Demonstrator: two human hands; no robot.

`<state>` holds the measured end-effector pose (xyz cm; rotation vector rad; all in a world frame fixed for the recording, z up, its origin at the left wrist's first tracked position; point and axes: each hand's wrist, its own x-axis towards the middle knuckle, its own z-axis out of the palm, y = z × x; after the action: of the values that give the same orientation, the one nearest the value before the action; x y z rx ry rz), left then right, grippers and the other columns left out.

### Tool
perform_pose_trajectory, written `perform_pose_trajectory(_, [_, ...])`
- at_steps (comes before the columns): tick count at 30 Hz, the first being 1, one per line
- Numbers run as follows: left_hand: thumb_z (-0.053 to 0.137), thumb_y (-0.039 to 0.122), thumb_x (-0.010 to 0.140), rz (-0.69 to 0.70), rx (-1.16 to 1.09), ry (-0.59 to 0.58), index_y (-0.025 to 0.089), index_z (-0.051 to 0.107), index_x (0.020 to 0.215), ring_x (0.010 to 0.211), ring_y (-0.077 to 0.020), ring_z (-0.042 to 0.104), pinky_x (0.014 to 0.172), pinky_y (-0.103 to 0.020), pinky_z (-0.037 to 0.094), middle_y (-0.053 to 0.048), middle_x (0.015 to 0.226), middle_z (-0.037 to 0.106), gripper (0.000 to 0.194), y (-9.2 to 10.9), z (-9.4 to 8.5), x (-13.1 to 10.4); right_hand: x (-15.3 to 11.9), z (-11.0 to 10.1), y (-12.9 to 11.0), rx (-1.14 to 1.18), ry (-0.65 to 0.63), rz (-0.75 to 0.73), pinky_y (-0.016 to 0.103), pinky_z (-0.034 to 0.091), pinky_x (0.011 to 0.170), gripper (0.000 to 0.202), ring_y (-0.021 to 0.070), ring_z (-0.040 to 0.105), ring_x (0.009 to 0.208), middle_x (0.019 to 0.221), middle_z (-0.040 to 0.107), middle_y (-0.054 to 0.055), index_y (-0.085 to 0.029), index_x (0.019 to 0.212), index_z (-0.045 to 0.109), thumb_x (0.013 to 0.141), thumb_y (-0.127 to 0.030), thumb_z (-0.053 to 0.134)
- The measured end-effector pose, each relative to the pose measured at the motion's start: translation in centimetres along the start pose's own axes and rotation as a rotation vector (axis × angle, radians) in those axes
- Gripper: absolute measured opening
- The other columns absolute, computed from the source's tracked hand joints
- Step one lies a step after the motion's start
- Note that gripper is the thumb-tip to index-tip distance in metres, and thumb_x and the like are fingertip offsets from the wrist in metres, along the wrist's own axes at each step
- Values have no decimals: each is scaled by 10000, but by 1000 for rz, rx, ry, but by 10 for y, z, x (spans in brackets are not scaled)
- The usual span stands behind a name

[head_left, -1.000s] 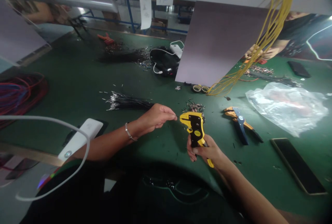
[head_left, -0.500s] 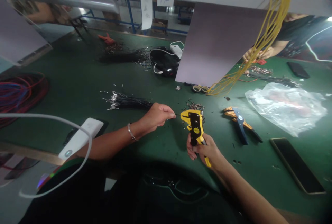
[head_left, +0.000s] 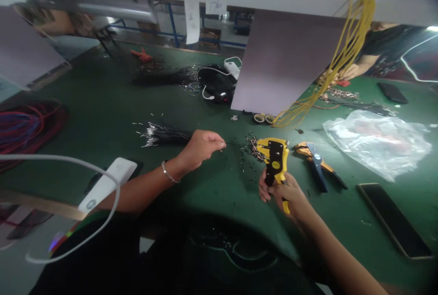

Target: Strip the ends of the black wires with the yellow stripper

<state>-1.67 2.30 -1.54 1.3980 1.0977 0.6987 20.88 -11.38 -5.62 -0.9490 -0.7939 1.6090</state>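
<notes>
Since the earlier frame, the right hand (head_left: 294,197) and its yellow-and-black, pistol-shaped wire-stripping tool (head_left: 275,160) have shifted toward the right edge of the green-topped bench (head_left: 205,190), and a wide gap now parts the tool's nose from the left hand (head_left: 201,148). Nearer the left edge, that left hand pinches a thin black wire (head_left: 231,143) between thumb and forefinger, the wire's free end sticking out toward the right edge; whether its tip is bare is too small to tell. Fingers of the right hand wrap the tool's handles, though how hard they squeeze cannot be told. Beside the tool's nose lies a loose heap of small dark and coppery scraps (head_left: 253,147), and behind the left hand, farther from the near edge, lies a bundle of black wires with silvery ends (head_left: 164,134). For clean work, I would pinch close to the end so the wire stays straight, keep it in line with the nose, ease the grip fully before each feed, and keep the jaws clear of the scraps.
</notes>
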Motion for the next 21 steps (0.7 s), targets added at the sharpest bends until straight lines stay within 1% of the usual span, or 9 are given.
perform_pose_trajectory(2, [650, 255, 705, 40, 53, -12, 115, 694, 715, 383, -19, 285, 382, -194, 190, 49, 484, 499, 147, -3, 2, -3, 3, 6, 6, 24, -39, 5, 326, 426, 517, 272, 148, 496, 523, 654, 550, 1, -169, 852, 569, 591, -93, 576])
perform_pose_trajectory(6, [651, 271, 708, 91, 100, -18, 116, 703, 731, 420, -26, 317, 406, -187, 226, 34, 526, 535, 165, -7, 4, -6, 7, 16, 12, 30, -163, 44, 365, 456, 612, 328, 183, 546, 622, 726, 587, 35, -147, 881, 592, 557, -96, 584])
perform_pose_trajectory(11, [662, 274, 695, 31, 47, -44, 115, 694, 719, 412, -32, 297, 414, -191, 228, 58, 467, 450, 163, -6, 7, -6, 5, 21, 15, 63, -227, 81, 377, 467, 665, 395, 206, 565, 694, 766, 606, 46, -150, 945, 595, 553, -106, 595])
perform_pose_trajectory(16, [658, 259, 707, 9, 54, -60, 127, 688, 714, 414, -24, 299, 413, -199, 223, 42, 523, 501, 135, -6, 9, -9, 7, 17, 21, 80, -260, 107, 398, 477, 675, 425, 215, 572, 687, 769, 627, 49, -154, 963, 595, 541, -105, 612])
perform_pose_trajectory(21, [668, 239, 699, -75, 12, -88, 143, 685, 682, 398, -26, 286, 389, -217, 181, 44, 502, 479, 99, -2, 11, -11, 7, 20, 21, 84, -261, 131, 390, 475, 667, 413, 204, 568, 679, 755, 619, 41, -158, 952, 592, 543, -101, 617])
